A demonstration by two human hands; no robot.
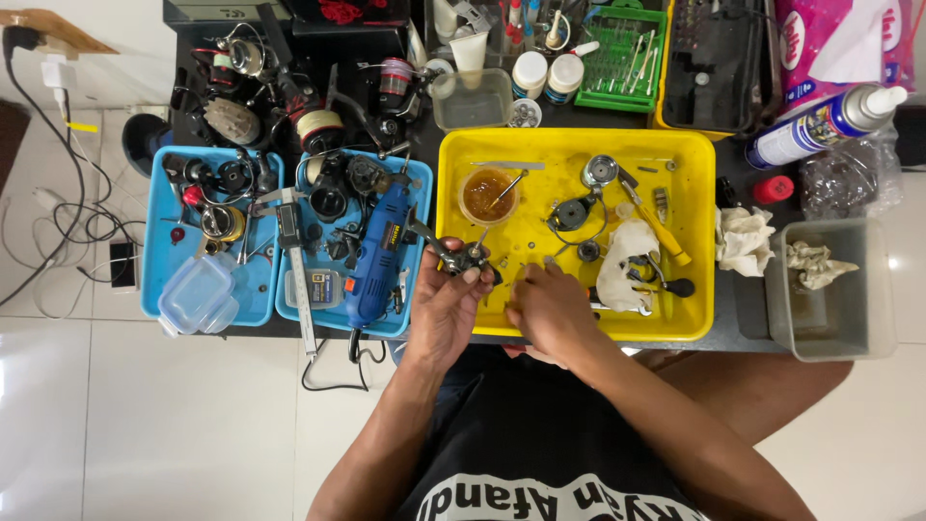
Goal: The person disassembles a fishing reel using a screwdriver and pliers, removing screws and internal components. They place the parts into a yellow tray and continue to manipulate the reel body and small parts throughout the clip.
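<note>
While we are gripping the dark reel body (461,257) in our left hand (446,307) over the yellow tray's (569,147) near-left corner, our right hand (548,307) is lying just beside it — fingers curled down onto the tray floor, grasp unclear — rightward.

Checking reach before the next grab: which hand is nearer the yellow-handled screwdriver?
Right. The right hand lies in the yellow tray, just left of and below the screwdriver; the left hand is farther left, holding a dark metal part.
</note>
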